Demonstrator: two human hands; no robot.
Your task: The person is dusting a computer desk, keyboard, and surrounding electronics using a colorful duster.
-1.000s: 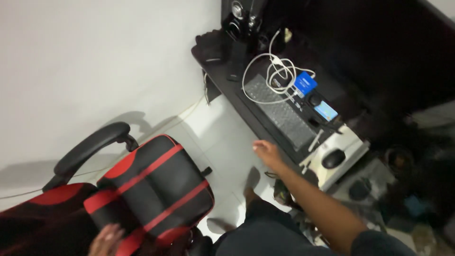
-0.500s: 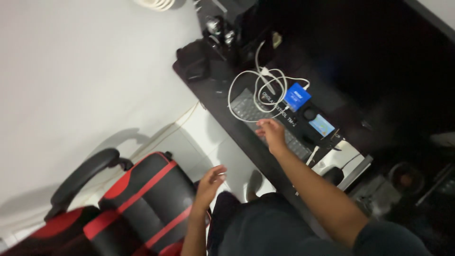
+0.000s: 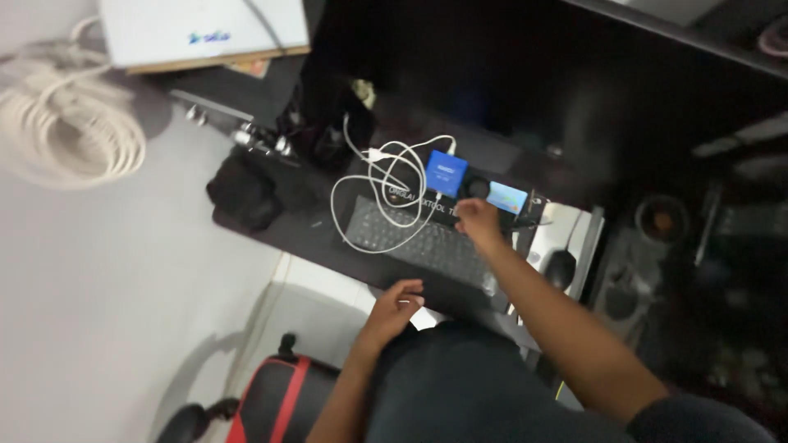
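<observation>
Right hand (image 3: 478, 221) advanced over keyboard (image 3: 419, 242), fingers curled; left hand (image 3: 396, 305) open, off chair (image 3: 275, 402).

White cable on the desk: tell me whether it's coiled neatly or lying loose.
Loose. The white cable sprawls in uneven loops across the keyboard, beside the right hand.

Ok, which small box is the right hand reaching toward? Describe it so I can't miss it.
Start at the dark desk and its keyboard. Behind the keyboard's far edge, left of the right hand, sits a small blue box. It alone is bright blue, with the white cable looped beside it.
</observation>
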